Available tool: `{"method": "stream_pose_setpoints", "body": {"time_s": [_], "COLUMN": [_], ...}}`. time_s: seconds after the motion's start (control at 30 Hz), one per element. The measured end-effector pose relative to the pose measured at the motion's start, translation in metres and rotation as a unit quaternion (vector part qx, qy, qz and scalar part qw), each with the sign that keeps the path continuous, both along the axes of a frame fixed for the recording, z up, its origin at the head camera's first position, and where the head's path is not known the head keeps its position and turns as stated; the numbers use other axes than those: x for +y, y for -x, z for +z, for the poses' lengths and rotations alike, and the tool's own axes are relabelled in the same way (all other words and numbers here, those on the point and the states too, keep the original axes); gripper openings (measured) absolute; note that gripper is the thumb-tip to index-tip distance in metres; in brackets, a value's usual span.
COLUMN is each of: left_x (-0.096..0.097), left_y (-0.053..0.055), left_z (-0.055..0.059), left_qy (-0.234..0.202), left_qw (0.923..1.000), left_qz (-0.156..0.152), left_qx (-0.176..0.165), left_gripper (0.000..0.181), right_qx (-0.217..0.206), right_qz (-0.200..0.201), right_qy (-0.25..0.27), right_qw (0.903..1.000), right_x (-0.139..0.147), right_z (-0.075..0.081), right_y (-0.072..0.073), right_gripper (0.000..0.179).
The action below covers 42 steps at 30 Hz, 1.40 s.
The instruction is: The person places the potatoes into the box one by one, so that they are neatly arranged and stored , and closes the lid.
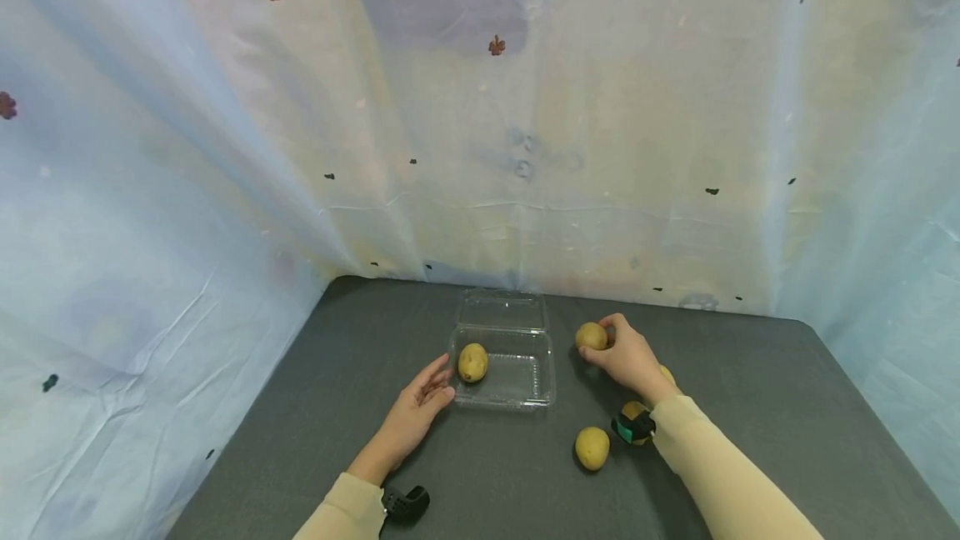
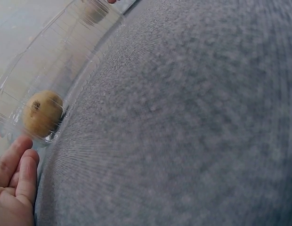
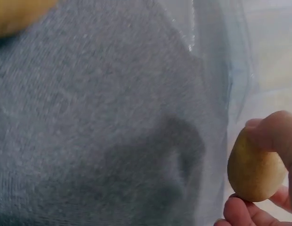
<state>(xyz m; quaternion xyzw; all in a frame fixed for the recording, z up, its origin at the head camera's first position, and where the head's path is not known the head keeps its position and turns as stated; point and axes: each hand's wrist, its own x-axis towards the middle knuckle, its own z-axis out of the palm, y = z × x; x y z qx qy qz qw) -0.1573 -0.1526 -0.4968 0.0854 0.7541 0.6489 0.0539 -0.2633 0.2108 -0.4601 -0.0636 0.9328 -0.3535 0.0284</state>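
My right hand pinches a yellow-brown potato between thumb and fingers; in the right wrist view that potato appears raised, with a shadow on the table below. A clear plastic clamshell box stands with its lid tipped back. Inside it, at the left end, lies another potato, which the left wrist view shows through the clear wall. My left hand is at the box's left side with its fingers extended, holding nothing; whether the fingertips touch the wall I cannot tell.
A loose potato lies on the dark grey table, right of the box. Two more, one potato and another potato, are partly hidden by my right wrist. A patterned curtain hangs behind the table.
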Motion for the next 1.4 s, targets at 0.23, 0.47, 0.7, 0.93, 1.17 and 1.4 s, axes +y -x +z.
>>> {"method": "stream_pose_setpoints", "body": {"time_s": [0.23,0.47,0.7,0.93,1.17,1.4], "left_x": [0.0,0.0,0.0,0.0,0.001,0.001], "left_y": [-0.001,-0.001,0.0,0.0,0.0,0.001], "left_z": [0.001,0.001,0.001,0.0,0.0,0.0], "left_qy": [-0.002,-0.004,-0.005,-0.007,-0.007,-0.011], "left_qw": [1.0,1.0,1.0,1.0,0.9999,0.9999], "left_qz": [0.001,0.006,0.0,0.0,0.008,0.007], "left_qx": [-0.002,-0.002,-0.004,-0.003,-0.003,-0.004], "left_gripper": [0.06,0.059,0.06,0.06,0.058,0.058], "right_qx": [0.026,0.055,0.062,0.064,0.054,0.03], "right_qz": [0.002,0.015,0.036,0.06,0.095,0.121], "right_qy": [0.015,0.026,0.032,0.039,0.042,0.046], "right_qw": [0.9995,0.998,0.9969,0.9954,0.9932,0.9912], "right_x": [-0.011,-0.026,-0.037,-0.048,-0.063,-0.079], "right_z": [0.015,0.027,0.035,0.04,0.038,0.031], "right_y": [-0.008,-0.013,-0.018,-0.023,-0.025,-0.026], "right_gripper": [0.065,0.066,0.064,0.061,0.059,0.056]}}
